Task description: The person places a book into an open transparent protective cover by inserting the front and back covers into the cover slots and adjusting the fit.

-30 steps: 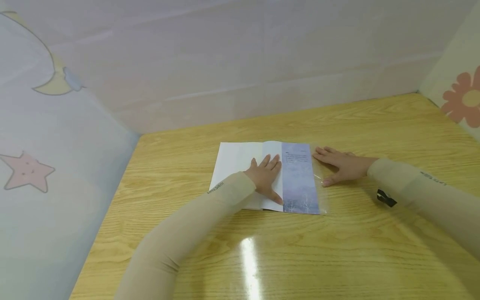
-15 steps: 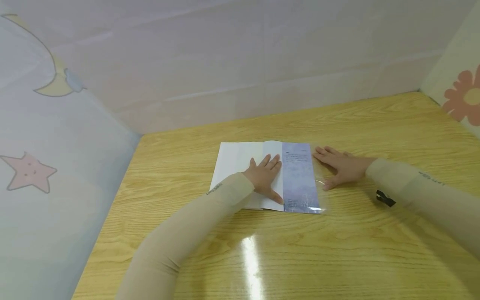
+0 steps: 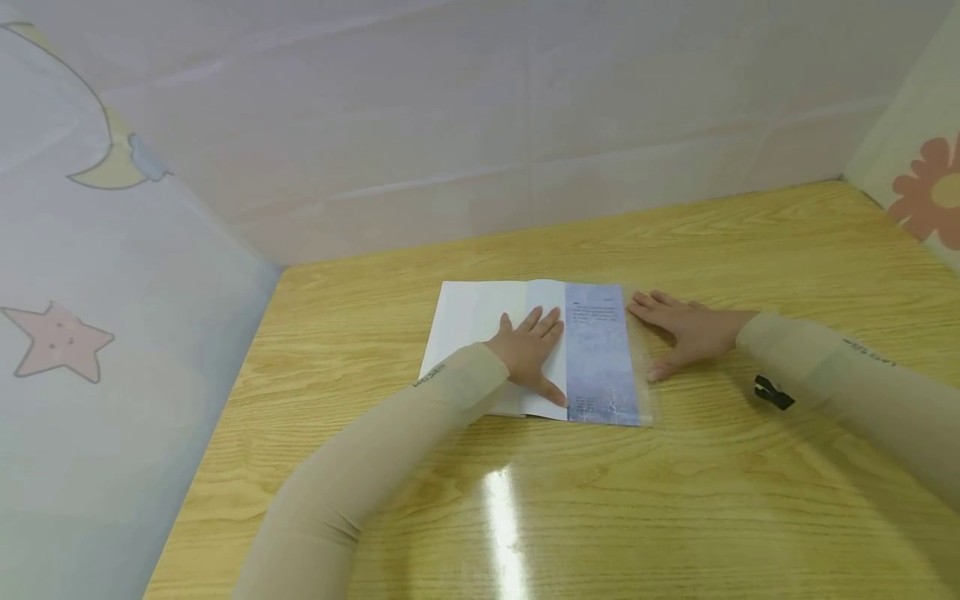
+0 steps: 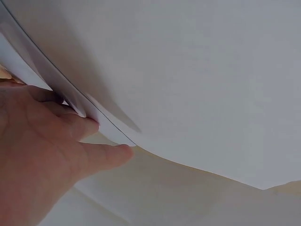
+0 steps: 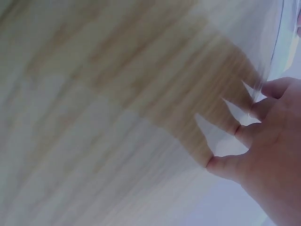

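Observation:
An opened book (image 3: 480,312) lies on the wooden table, its left side white and its right part a purple-blue flap (image 3: 600,358) with small dark print and pale tree drawings. Spread across the white page beside the flap's edge, my left hand (image 3: 528,354) presses with fingers straight; the left wrist view shows its fingers (image 4: 108,155) along the page edge. A strip of clear plastic film (image 3: 645,392) sticks out past the flap's right edge. My right hand (image 3: 690,329) rests there with fingers spread, fingertips at the film; in the right wrist view its fingers (image 5: 225,167) touch the wood-grain tabletop.
The wooden table (image 3: 420,500) meets a pale cloth wall (image 3: 465,108) at the back and a printed wall with a star (image 3: 60,342) at the left. A black clip-like piece (image 3: 772,393) shows beside the right sleeve (image 3: 840,367).
Both hands stay in place on the book and at the film. The glints on the plastic film near the right thumb and the lower corner have faded.

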A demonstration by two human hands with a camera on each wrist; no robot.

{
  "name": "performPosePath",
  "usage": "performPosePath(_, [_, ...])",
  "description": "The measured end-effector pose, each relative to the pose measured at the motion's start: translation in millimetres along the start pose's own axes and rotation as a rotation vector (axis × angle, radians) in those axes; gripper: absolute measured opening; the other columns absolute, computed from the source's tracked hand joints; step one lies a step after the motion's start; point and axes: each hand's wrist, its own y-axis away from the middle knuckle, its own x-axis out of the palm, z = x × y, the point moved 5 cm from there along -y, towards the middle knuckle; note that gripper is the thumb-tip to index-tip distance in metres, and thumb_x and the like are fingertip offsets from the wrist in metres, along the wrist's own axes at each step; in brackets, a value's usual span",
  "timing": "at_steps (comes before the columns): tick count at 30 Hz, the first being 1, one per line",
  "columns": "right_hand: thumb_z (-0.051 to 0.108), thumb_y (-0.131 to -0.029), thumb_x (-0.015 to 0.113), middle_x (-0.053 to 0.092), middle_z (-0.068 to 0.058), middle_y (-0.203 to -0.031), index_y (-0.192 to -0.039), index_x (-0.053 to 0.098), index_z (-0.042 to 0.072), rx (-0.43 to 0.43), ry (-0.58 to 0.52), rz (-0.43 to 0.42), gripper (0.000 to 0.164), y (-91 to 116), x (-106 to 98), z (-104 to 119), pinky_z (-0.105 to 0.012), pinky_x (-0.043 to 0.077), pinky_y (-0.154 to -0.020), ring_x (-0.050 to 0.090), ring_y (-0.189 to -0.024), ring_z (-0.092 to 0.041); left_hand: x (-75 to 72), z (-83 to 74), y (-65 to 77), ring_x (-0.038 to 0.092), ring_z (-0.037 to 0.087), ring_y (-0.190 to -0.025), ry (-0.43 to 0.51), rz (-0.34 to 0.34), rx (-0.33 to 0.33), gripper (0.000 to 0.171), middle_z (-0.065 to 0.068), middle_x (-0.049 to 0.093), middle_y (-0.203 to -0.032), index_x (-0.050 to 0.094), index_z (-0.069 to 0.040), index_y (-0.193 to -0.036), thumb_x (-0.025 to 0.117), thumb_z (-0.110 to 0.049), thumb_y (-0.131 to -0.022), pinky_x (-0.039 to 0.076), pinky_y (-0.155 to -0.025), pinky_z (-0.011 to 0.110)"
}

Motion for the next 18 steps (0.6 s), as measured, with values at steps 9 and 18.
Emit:
performPosePath(9, [0.05, -0.075, 0.079, -0.003, -0.028, -0.158, -0.152, 0.01, -0.007, -0.007, 0.0, -0.01, 0.118, -2.2, 4.7, -4.3, -0.077, -0.004, -0.1, -0.009, -0.141, -0.05, 2.3, 1.8, -4.9, -0.017, 0.022, -0.145, -0.015, -0.008, -0.006, 0.12, 0.002, -0.02, -0.159, -0.004, -0.013, -0.156, 0.06, -0.075, -0.076, 0.006, -0.112, 0.063])
performPosePath(18, [0.055, -0.074, 0.077, -0.003, -0.028, -0.158, -0.152, 0.009, -0.007, 0.025, 0.042, 0.003, 0.12, -2.5, 3.5, -0.1, -0.078, -0.001, -0.099, -0.008, -0.141, -0.051, 1.9, 1.3, -3.8, -0.016, 0.022, -0.146, -0.021, -0.017, -0.005, 0.119, 0.002, -0.019, -0.16, -0.004, -0.013, -0.156, 0.059, -0.075, -0.076, 0.006, -0.112, 0.062])
